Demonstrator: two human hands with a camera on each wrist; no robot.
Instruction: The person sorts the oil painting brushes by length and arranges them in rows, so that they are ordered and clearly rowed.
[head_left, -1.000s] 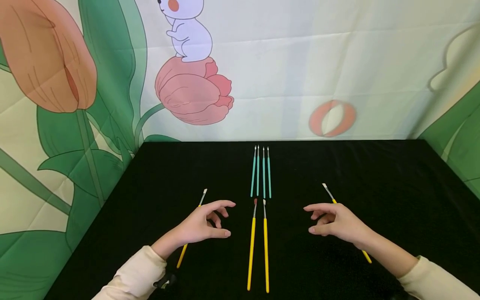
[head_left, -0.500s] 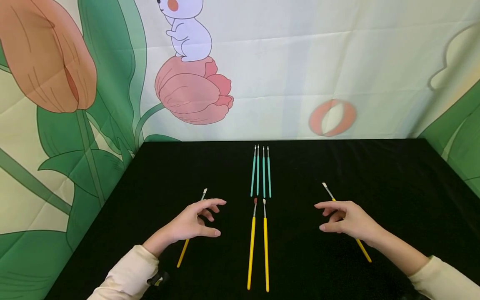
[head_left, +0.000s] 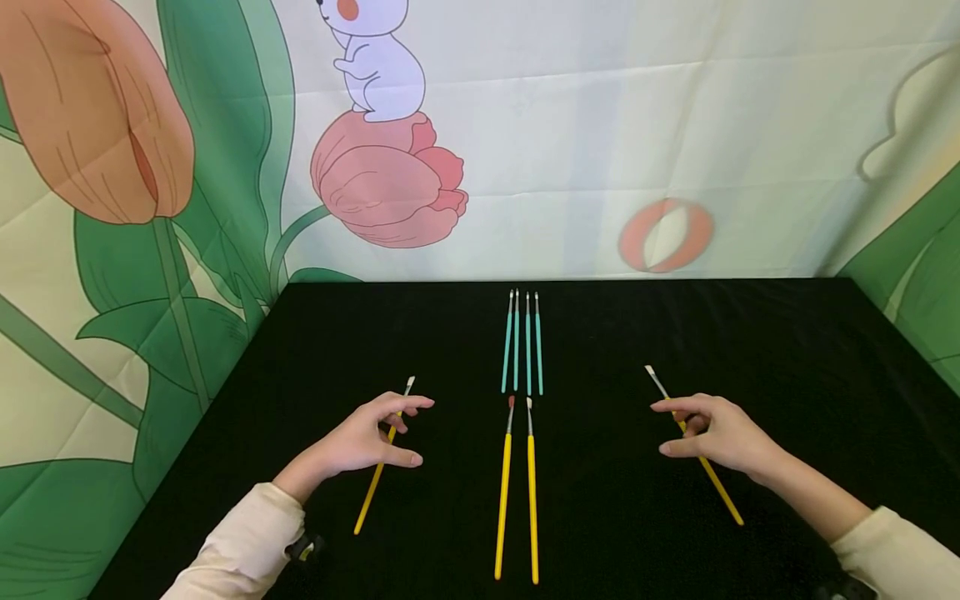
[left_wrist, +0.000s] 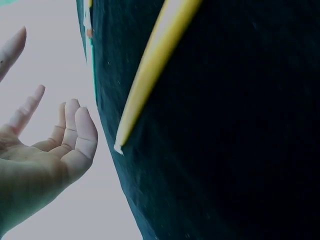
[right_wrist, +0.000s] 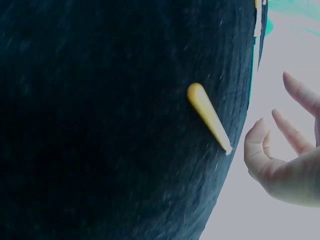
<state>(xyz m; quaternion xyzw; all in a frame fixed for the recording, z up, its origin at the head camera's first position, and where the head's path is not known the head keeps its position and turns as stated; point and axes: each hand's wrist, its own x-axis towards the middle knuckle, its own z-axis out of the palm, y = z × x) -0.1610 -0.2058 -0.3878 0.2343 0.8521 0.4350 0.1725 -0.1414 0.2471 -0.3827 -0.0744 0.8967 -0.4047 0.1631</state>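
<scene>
My left hand (head_left: 358,435) hovers over a yellow-handled paintbrush (head_left: 367,500) with a pale tip, its thumb and fingers spread apart and holding nothing. On the other side, my right hand (head_left: 726,435) is above a similar yellow paintbrush (head_left: 722,490), also with a gap between thumb and index finger. Both brushes lie slanted and are partly hidden by the hands. In the left wrist view the yellow brush handle (left_wrist: 150,70) appears apart from the hand (left_wrist: 45,160). The right wrist view likewise shows the brush (right_wrist: 209,117) away from the fingers.
Between the hands, a red-tipped yellow paintbrush (head_left: 503,500) and a pale-tipped one (head_left: 533,508) lie side by side. Several teal paintbrushes (head_left: 528,358) line up behind them. Black cloth (head_left: 600,517) covers the table, and a printed curtain (head_left: 540,167) hangs at its back edge.
Both hands have moved outward, the left one to the left and the right one to the right, over the slanted paintbrushes. The brushes have stayed where they were.
</scene>
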